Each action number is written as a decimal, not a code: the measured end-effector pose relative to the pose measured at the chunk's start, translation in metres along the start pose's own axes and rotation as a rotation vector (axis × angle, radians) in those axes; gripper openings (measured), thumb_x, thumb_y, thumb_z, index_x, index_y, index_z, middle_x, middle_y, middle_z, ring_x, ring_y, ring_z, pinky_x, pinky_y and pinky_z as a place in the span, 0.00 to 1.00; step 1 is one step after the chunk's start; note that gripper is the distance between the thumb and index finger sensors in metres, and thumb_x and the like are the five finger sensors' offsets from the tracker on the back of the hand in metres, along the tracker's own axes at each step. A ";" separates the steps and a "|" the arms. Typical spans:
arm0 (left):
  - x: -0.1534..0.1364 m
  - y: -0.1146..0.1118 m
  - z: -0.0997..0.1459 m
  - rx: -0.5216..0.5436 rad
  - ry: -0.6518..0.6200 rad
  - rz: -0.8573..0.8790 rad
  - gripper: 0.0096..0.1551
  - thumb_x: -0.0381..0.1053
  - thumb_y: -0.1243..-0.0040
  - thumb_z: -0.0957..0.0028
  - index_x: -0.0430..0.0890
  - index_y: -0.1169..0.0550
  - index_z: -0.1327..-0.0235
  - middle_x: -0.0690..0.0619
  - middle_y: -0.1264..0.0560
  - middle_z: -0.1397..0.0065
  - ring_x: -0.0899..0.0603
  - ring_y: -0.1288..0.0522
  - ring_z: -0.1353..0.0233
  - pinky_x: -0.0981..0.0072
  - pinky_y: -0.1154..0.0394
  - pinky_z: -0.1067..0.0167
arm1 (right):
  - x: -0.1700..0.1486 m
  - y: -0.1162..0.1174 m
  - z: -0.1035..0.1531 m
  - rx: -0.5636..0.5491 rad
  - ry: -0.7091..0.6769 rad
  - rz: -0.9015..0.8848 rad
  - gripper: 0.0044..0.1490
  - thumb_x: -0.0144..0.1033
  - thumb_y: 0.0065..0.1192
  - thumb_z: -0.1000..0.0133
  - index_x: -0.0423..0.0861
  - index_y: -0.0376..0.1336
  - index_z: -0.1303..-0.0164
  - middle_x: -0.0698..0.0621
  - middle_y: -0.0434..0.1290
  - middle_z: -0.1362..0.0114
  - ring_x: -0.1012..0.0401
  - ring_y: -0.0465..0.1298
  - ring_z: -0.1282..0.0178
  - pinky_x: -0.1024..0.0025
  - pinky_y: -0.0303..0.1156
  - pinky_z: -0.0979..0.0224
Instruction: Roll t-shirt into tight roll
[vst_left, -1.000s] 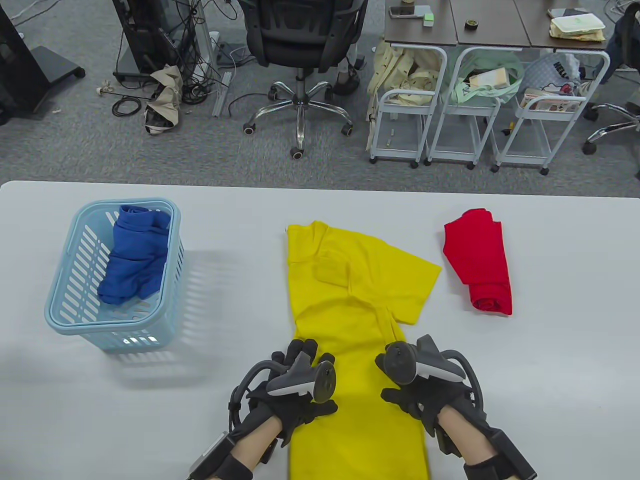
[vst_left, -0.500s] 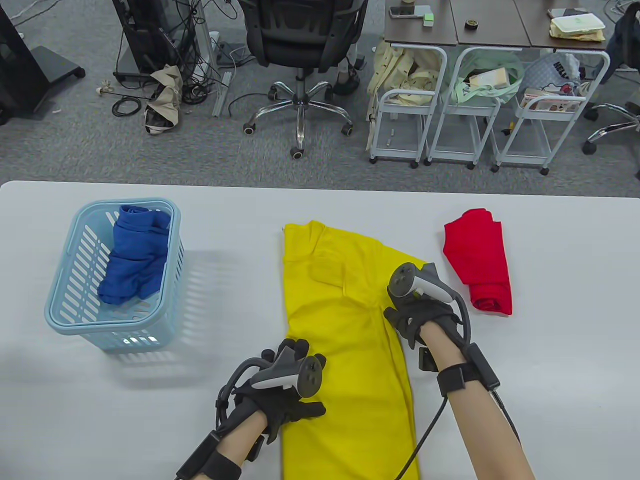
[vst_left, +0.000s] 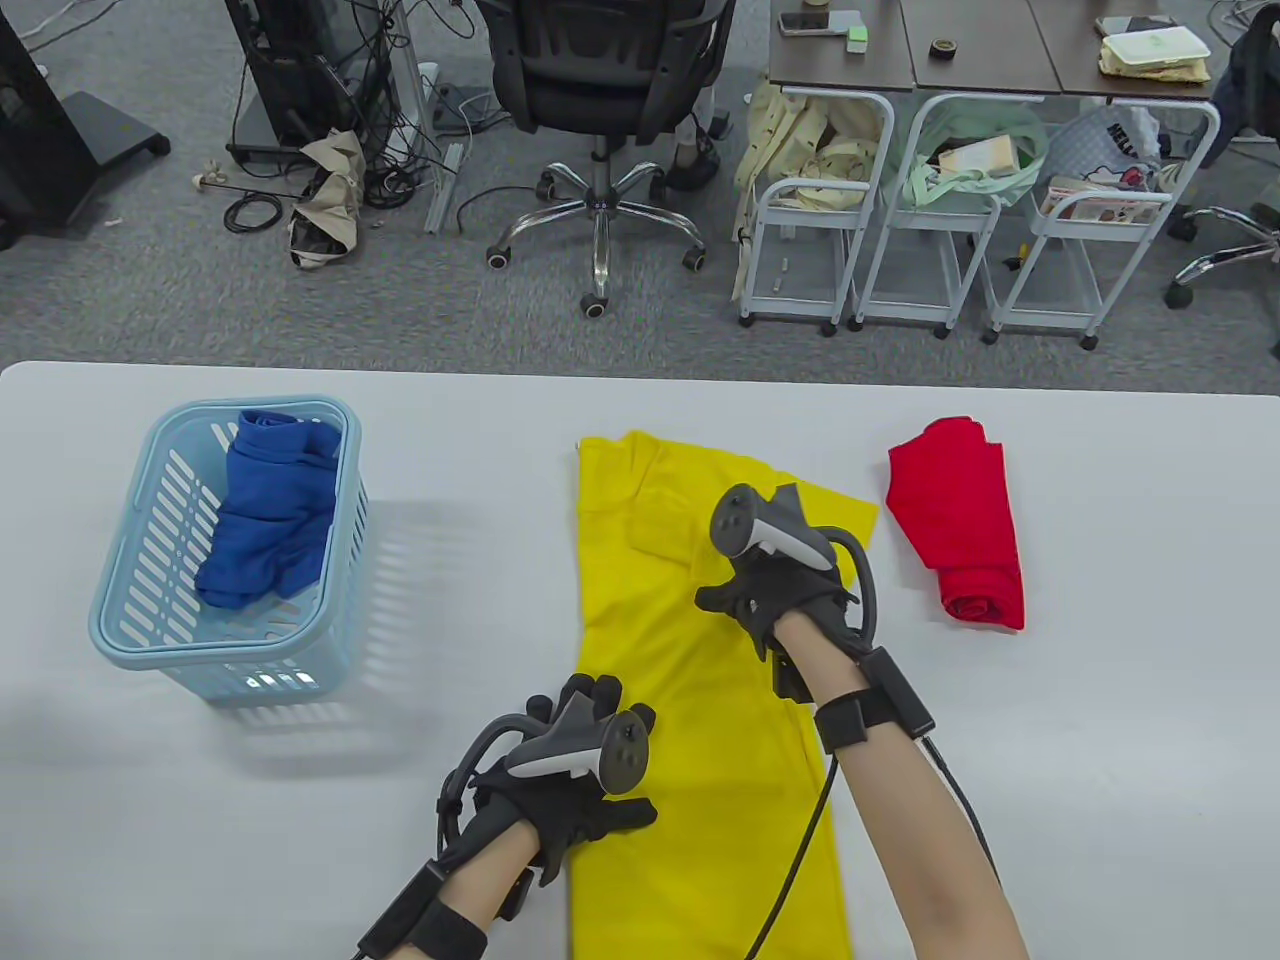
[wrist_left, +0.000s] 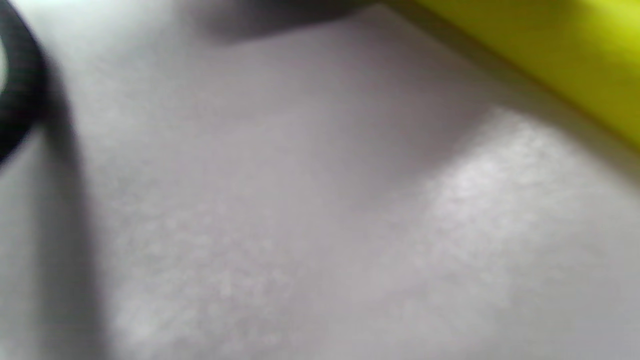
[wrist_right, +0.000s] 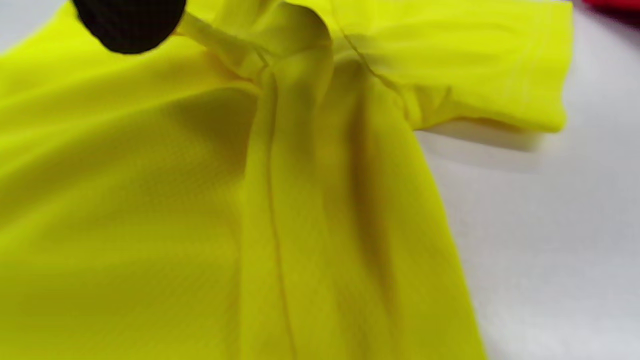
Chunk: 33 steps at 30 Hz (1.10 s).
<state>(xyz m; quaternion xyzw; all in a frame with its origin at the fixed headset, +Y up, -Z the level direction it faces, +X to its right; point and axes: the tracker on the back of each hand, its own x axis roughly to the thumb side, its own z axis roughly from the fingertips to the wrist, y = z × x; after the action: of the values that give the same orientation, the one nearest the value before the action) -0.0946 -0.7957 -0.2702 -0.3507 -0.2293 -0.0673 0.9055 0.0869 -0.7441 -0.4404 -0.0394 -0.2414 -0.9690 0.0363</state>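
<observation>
Presently I have my left hand (vst_left: 570, 790) flat on the yellow t-shirt's (vst_left: 690, 700) near edge to anchor it on the surface (vst_left: 1100, 720), while my right hand (vst_left: 775, 595) pinches the sleeve (vst_left: 840, 510), apparently folding it inward.

Matt yellow cloth t-shirt (vst_left: 690, 700) lies on a smooth matt table (vst_left: 1100, 720); slatted plastic basket (vst_left: 150, 560).

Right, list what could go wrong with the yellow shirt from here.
The sleeve sticks out past the right hand; left unfolded, it could make the roll lumpy. Creases beside the seam may get rolled in. The yellow t-shirt runs off the table's near edge, so that end might drag.
</observation>
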 end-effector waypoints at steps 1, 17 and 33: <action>0.000 0.000 0.000 0.000 0.000 0.002 0.53 0.78 0.77 0.48 0.56 0.78 0.25 0.41 0.82 0.21 0.30 0.77 0.20 0.28 0.68 0.27 | 0.006 0.003 -0.005 -0.004 0.024 0.037 0.58 0.61 0.58 0.43 0.49 0.35 0.14 0.42 0.39 0.14 0.46 0.53 0.20 0.45 0.49 0.21; 0.000 0.001 -0.001 -0.020 -0.001 0.012 0.53 0.77 0.76 0.48 0.55 0.78 0.26 0.40 0.83 0.21 0.29 0.78 0.21 0.28 0.68 0.28 | -0.144 0.016 0.017 0.014 0.552 -0.151 0.28 0.48 0.50 0.37 0.47 0.60 0.30 0.48 0.73 0.36 0.59 0.79 0.46 0.57 0.73 0.38; -0.010 -0.001 0.005 -0.083 0.049 0.037 0.54 0.78 0.74 0.48 0.57 0.79 0.28 0.42 0.84 0.23 0.30 0.79 0.21 0.27 0.67 0.28 | -0.086 0.024 -0.001 0.130 0.340 -0.061 0.40 0.52 0.33 0.38 0.55 0.33 0.17 0.49 0.34 0.12 0.43 0.38 0.11 0.37 0.43 0.20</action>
<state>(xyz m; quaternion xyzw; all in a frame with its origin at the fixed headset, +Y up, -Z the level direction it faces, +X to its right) -0.1060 -0.7937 -0.2711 -0.3903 -0.1975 -0.0685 0.8966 0.1746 -0.7617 -0.4382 0.1345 -0.2952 -0.9446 0.0496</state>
